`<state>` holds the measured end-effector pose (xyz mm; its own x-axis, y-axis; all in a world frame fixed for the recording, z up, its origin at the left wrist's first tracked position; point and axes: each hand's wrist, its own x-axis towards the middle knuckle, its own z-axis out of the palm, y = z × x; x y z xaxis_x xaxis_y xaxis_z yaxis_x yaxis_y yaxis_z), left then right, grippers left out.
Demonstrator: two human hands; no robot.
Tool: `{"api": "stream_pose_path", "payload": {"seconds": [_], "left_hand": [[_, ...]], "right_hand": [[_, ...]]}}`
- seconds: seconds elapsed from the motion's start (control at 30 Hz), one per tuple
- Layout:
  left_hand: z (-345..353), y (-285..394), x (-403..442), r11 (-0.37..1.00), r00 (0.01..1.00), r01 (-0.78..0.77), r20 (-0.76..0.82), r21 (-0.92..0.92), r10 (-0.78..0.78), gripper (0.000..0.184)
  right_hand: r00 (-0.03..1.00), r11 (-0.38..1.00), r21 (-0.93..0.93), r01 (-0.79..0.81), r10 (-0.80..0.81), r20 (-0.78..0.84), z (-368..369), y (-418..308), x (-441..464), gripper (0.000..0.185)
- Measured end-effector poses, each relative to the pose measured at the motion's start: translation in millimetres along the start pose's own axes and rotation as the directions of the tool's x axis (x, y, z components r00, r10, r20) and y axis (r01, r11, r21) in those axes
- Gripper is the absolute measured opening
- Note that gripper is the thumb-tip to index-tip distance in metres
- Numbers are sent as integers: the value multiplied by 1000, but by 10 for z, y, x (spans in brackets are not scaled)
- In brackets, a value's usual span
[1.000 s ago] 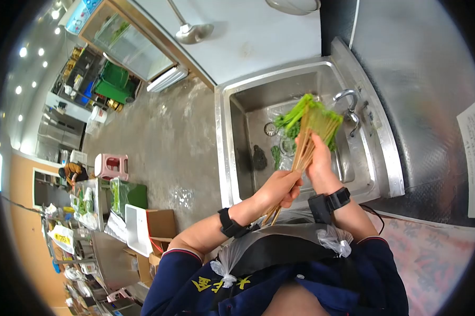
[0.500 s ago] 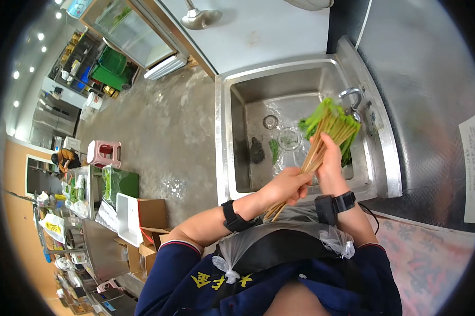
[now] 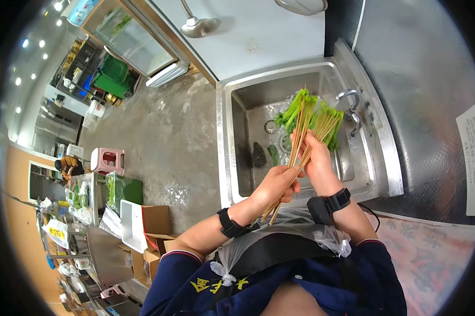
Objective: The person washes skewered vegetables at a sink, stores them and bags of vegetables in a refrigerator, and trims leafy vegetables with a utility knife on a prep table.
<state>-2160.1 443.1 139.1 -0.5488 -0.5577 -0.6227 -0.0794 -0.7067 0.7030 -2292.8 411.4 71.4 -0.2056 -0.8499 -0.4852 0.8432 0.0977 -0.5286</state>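
Observation:
Thin wooden skewers (image 3: 296, 150) carrying green leafy vegetables (image 3: 299, 108) are fanned into two groups over the sink (image 3: 223, 137). My left hand (image 3: 276, 187) is closed round their lower part, and the bare ends stick out below it. Higher up, my right hand (image 3: 316, 158) grips the skewers just under the greens, thumb and fingers pressed on the sticks. A loose green leaf (image 3: 273, 154) and a dark strainer-like lump (image 3: 259, 155) lie on the sink floor near the drain (image 3: 270, 126). The greens partly hide a round clear item.
A faucet (image 3: 349, 99) stands at the sink's right rim. On the left are a pink stool (image 3: 108, 160), a white bin (image 3: 133, 225), cardboard boxes (image 3: 157, 219) and a green wheeled bin (image 3: 112, 76). Another person (image 3: 70, 166) is bent over in the far left background.
The single bundle of skewers has spread into two groups, with one fanned to the left. Both hands have shifted slightly left, and the view has moved a little.

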Motion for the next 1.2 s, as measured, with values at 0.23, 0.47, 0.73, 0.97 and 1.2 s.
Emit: {"api": "stream_pose_path", "payload": {"seconds": [0.23,0.47,0.73,0.97,1.2], "left_hand": [[2,75,84,995,988,80,130,57,-86,37],[30,52,154,977,981,118,133,179,-143,47],[46,-34,147,996,995,42,89,78,-48,47],[-33,-25,138,999,997,40,69,24,-41,45],[-57,-27,100,1000,1000,18,7,-9,-18,36]], "right_hand": [[990,989,59,138,-139,12,-156,-62,-131,30],[985,989,-76,130,-138,-102,-315,-145,-99,16],[996,992,108,57,-49,-74,-288,-126,43,16],[997,997,49,61,-59,-51,-165,-78,69,21],[998,996,-61,-62,63,8,-11,23,199,26]]}}
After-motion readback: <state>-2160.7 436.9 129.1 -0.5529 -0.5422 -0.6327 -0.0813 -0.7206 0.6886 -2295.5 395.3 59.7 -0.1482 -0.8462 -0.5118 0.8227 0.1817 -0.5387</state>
